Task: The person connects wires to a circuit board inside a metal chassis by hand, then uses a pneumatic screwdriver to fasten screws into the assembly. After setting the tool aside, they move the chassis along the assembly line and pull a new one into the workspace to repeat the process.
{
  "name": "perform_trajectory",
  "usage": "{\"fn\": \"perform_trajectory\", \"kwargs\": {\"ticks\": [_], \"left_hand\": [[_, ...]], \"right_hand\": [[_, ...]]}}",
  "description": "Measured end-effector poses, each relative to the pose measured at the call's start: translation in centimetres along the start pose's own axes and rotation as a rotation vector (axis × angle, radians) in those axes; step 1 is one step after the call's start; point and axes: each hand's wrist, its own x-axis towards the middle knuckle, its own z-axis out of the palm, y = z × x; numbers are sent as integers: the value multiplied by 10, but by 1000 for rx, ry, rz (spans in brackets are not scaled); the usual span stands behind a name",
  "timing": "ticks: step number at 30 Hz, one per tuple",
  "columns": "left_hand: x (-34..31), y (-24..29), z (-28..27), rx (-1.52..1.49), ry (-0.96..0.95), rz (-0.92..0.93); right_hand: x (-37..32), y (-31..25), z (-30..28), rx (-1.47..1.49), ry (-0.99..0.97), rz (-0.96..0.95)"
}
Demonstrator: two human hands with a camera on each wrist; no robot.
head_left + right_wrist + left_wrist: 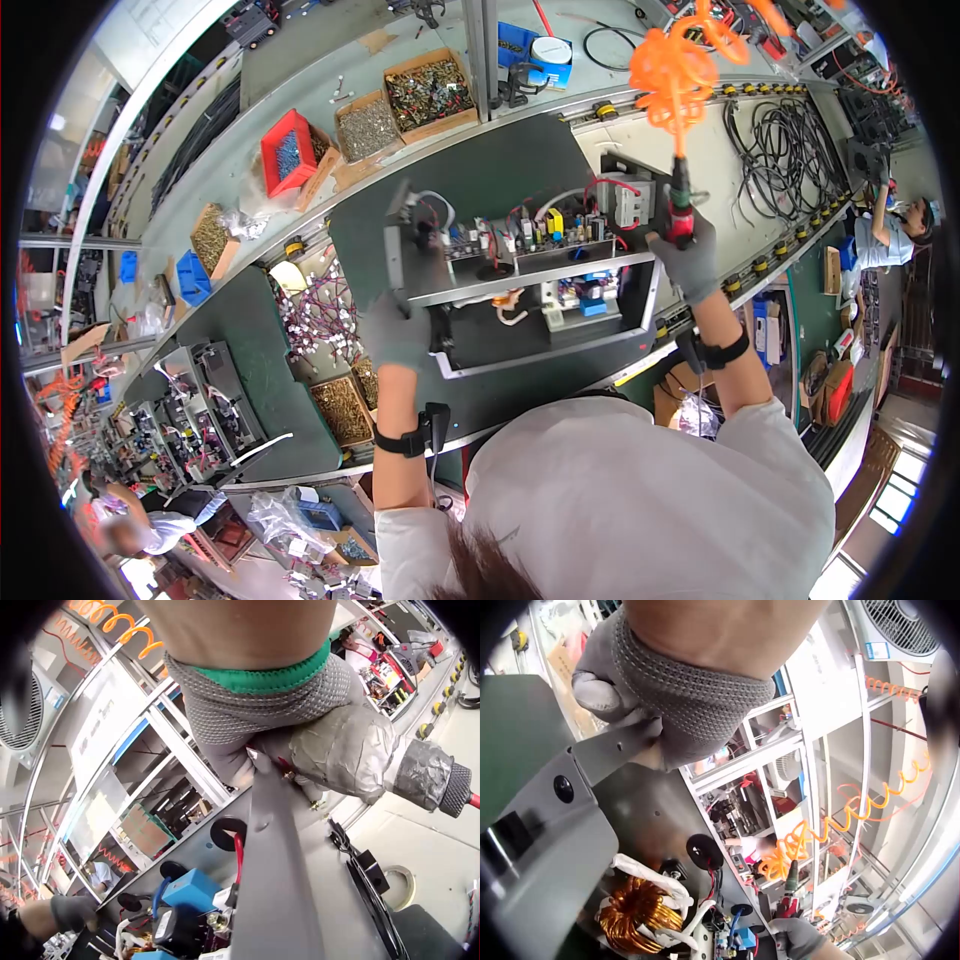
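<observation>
A grey metal chassis (540,277), filled with circuit boards and wires, is held tilted over the green work surface. My gloved left hand (395,335) grips its left end; the left wrist view shows the fingers around a metal flange (619,750), near a copper-wound coil (639,915). At the other end, my gloved right hand (692,265) holds an air screwdriver (680,215) hung from an orange coiled hose (675,80). In the right wrist view its body is wrapped in silver tape (341,754), and the fingertips meet the chassis edge (274,862) beside blue components (191,891).
Beyond the bench stand a red bin (290,152) and cardboard boxes of small parts (430,90). Bundled black cables (790,150) lie at the right. More chassis units (200,410) stand at the left, beside a box of screws (340,410). Other people work at both sides.
</observation>
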Motion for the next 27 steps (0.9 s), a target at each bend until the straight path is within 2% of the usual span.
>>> {"fn": "perform_trajectory", "kwargs": {"ticks": [1,2,4,7,8,9,11,13,15,16,19,21,23,25,27], "left_hand": [[-7,-7,-6,-119,127,61],[-13,-16,-10,-121,128,68],[-24,-36,-14,-239,441,351],[-42,-72,-11,-165,421,319],[-42,-88,0,-126,479,404],[-47,-99,12,-131,476,415],[-63,-115,36,-357,436,194],[-79,-128,49,-299,446,239],[-89,-130,58,-544,371,74],[-90,-133,59,-553,359,93],[-85,-133,68,-199,395,95],[-85,-130,78,-167,388,102],[-73,-155,110,-260,323,96],[-85,-107,96,-160,216,103],[-82,-84,108,98,48,75]], "right_hand": [[-15,-10,1,107,112,-111],[-32,-20,0,106,99,-109],[-63,-25,18,224,161,-75],[-96,-32,47,499,212,38],[-107,-22,53,502,185,39],[-120,-10,60,500,159,39],[-131,-10,64,518,108,-12],[-145,-10,58,530,71,-56],[-161,-3,41,419,-20,183],[-168,8,39,407,-4,210],[-190,13,27,369,98,244],[-207,19,17,292,126,261],[-227,20,5,70,105,240],[-246,28,1,-31,189,237],[-258,16,-12,51,268,438]]}}
